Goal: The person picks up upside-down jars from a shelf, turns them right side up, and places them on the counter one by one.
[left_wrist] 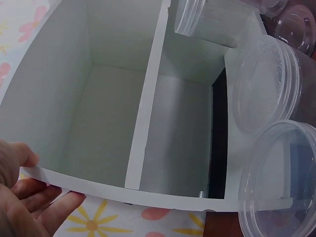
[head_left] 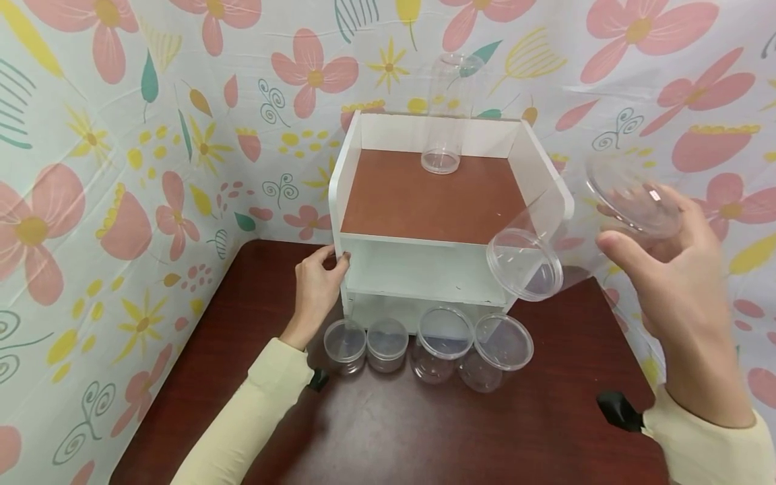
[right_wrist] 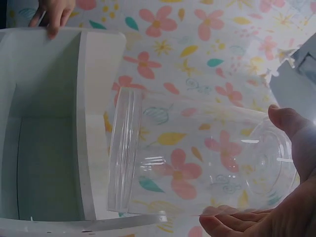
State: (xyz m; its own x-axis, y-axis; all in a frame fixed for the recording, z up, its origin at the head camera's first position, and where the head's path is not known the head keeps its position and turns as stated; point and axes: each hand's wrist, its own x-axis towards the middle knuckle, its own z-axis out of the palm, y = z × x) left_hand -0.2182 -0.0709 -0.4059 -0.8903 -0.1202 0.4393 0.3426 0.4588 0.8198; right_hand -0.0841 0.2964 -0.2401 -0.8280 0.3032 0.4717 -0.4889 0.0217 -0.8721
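Note:
My left hand (head_left: 318, 286) grips the front edge of the left side panel of a small white shelf unit (head_left: 424, 269), thumb on the inner side and fingers outside. Raised at the right, my right hand (head_left: 685, 289) holds a tall clear plastic jar (right_wrist: 197, 158) by its base end. The jar lies tipped sideways, its lid (head_left: 524, 266) pointing left and down toward the unit's right front. On the unit's brown top (head_left: 388, 195), another clear jar (head_left: 441, 145) stands upside down near the back, lid end on the surface.
In front of the unit several clear lidded jars stand in a row on the dark red table (head_left: 388, 438): two small ones (head_left: 345, 347) at left, two larger ones (head_left: 442, 343) at right. Raised white side walls (head_left: 545, 168) border the top. A flower-printed cloth (head_left: 182, 168) hangs behind.

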